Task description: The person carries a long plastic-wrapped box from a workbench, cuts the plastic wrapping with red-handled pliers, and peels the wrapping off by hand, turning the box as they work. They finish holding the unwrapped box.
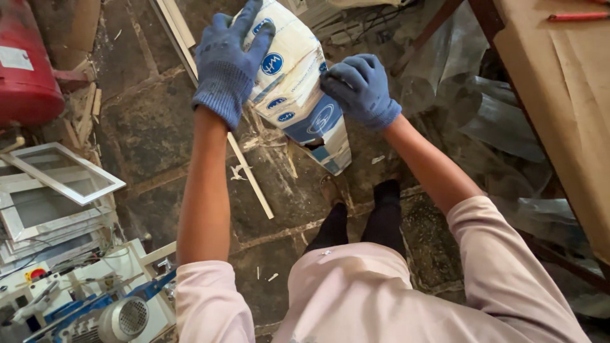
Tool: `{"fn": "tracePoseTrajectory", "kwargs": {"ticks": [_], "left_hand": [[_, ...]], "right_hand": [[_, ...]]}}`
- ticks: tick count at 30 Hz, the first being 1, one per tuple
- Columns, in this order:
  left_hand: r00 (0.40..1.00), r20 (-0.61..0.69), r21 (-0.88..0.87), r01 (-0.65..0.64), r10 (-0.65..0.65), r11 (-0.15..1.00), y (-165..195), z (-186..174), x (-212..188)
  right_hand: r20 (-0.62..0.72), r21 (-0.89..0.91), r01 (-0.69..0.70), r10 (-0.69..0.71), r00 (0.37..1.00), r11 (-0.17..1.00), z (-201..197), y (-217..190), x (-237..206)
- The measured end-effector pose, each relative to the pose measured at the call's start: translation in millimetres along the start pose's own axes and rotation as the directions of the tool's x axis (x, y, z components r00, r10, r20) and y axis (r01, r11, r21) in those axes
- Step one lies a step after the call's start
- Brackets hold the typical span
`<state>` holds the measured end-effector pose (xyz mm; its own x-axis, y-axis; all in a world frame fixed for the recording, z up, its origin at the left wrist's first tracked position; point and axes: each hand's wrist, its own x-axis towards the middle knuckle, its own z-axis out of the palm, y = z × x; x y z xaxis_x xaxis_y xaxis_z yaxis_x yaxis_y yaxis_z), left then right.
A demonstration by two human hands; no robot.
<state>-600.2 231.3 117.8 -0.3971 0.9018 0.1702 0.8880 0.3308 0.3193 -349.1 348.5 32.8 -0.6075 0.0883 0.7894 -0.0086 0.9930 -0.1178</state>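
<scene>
A long white pack [298,82] with blue round marks and a blue band hangs above the stone floor, its lower end pointing toward my feet. Both hands wear blue knitted gloves. My left hand [230,60] grips the pack's left side near the top, fingers spread over it. My right hand [361,89] holds the right side lower down, fingers curled around the edge. My dark trousers and shoes [330,189] stand just below the pack.
A thin white strip [251,181] lies on the dark stone floor. White window frames [60,171] and a blue-white machine [108,305] stand at left, a red cylinder [25,63] at top left. A wooden bench [559,95] with clear plastic sheeting [502,114] is at right.
</scene>
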Motion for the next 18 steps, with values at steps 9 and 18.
{"fn": "tracePoseTrajectory", "kwargs": {"ticks": [9, 18], "left_hand": [[1.0, -0.016, -0.019, -0.016, 0.016, 1.0, -1.7, -0.8, -7.6], [0.998, -0.049, 0.01, -0.035, 0.036, 0.999, 3.5, -6.9, -6.1]], "right_hand": [[-0.006, -0.046, 0.09, -0.091, 0.996, 0.995, -10.5, -1.7, 8.9], [-0.031, -0.025, 0.224, -0.224, 0.974, 0.974, -14.3, 17.8, 24.5]]}}
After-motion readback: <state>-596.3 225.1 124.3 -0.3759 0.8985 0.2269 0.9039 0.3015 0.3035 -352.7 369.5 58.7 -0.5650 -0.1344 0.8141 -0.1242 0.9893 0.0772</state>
